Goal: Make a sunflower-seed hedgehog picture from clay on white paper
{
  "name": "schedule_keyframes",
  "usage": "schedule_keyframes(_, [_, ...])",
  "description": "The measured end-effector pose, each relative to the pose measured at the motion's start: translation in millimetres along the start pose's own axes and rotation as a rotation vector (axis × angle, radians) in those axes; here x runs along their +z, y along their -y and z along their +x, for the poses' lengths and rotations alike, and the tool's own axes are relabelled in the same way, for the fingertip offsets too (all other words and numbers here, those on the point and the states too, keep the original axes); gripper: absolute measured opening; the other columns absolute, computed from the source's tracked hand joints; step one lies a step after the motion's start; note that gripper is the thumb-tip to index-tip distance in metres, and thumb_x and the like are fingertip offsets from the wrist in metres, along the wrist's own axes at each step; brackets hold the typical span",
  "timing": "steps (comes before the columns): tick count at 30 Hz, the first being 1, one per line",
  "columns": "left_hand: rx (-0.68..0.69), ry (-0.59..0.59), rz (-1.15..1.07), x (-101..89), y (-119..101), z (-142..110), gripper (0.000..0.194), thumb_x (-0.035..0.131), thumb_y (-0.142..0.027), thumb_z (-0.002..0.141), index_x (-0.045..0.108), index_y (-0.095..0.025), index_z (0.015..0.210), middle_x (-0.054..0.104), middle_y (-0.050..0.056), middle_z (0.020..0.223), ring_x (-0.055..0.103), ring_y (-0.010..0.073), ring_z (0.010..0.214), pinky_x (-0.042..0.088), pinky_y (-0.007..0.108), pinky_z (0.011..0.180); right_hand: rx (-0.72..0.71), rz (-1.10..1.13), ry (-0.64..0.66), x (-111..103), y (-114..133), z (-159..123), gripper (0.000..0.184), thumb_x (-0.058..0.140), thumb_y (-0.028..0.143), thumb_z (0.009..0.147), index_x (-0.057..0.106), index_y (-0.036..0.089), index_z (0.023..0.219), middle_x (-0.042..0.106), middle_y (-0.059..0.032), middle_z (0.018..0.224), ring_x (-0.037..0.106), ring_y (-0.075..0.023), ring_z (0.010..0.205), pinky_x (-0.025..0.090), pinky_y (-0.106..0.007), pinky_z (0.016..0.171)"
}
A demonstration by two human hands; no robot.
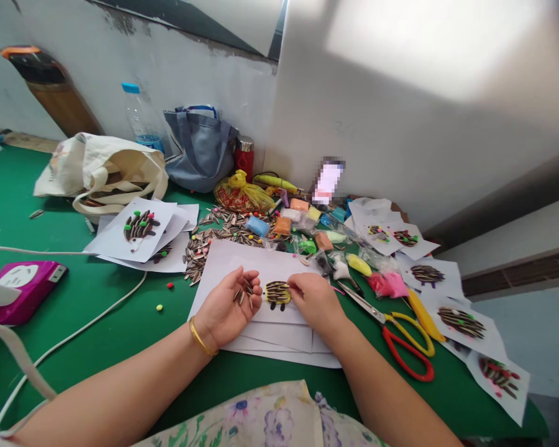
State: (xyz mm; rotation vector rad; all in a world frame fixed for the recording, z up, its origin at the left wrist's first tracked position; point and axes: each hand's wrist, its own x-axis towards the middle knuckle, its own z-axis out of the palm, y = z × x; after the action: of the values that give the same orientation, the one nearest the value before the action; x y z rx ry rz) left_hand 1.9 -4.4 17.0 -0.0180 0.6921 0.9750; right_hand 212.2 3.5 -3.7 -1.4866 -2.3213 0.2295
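Observation:
My left hand (pixel 230 304), palm up and fingers curled, cups several striped sunflower seeds (pixel 243 295). A gold bangle (pixel 200 335) circles that wrist. My right hand (pixel 317 299) pinches at the right edge of a small hedgehog figure (pixel 278 293) made of yellow clay covered with sunflower seeds, with dark feet. Its fingertips touch the figure; anything between them is hidden. The figure lies on the top sheet of a stack of white paper (pixel 261 332). Behind the sheets a heap of loose sunflower seeds (pixel 209 245) spreads over the green table.
Red-and-yellow scissors (pixel 391 326) lie to the right, near finished seed pictures (pixel 461 323). Clay packets (pixel 284 225) sit behind the paper. More pictures (pixel 140 233), a cloth bag (pixel 107 167) and a white cable (pixel 74 344) are at left. A phone (pixel 328 181) leans against the wall.

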Motion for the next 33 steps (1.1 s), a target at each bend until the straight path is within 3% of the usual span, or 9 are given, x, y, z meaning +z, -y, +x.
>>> schedule_keyframes(13, [-0.011,0.005,-0.001,-1.0,0.5,0.4,0.023,0.048,-0.029,0.095,0.061,-0.011,0.089,0.054,0.005,0.077,0.056,0.0100,0.063,0.053,0.019,0.053,-0.050,0.042,-0.028,2.2,-0.4,0.0,0.023,0.057,0.013,0.088,0.070,0.024,0.103,0.071,-0.0034,0.088,0.062,-0.0198,0.086,0.042,-0.031,0.080])
schedule_keyframes(20, [-0.014,0.009,-0.005,-1.6,0.6,-0.1,0.023,0.048,-0.029,0.095,0.061,-0.011,0.089,0.055,0.005,0.077,0.056,0.0096,0.063,0.053,0.019,0.054,-0.046,0.008,-0.012,-0.3,0.9,1.2,0.013,0.060,0.010,0.084,0.068,0.020,0.086,0.068,-0.0020,0.081,0.059,-0.0189,0.080,0.040,-0.030,0.074])
schedule_keyframes(33, [-0.007,-0.006,0.007,1.4,0.4,-2.1,0.022,0.048,-0.028,0.095,0.061,-0.011,0.088,0.056,0.005,0.075,0.058,0.0097,0.062,0.054,0.019,0.054,-0.093,0.007,-0.026,3.0,-1.4,3.2,0.017,0.059,0.010,0.085,0.072,0.021,0.088,0.070,-0.0034,0.084,0.061,-0.0193,0.082,0.043,-0.031,0.078])
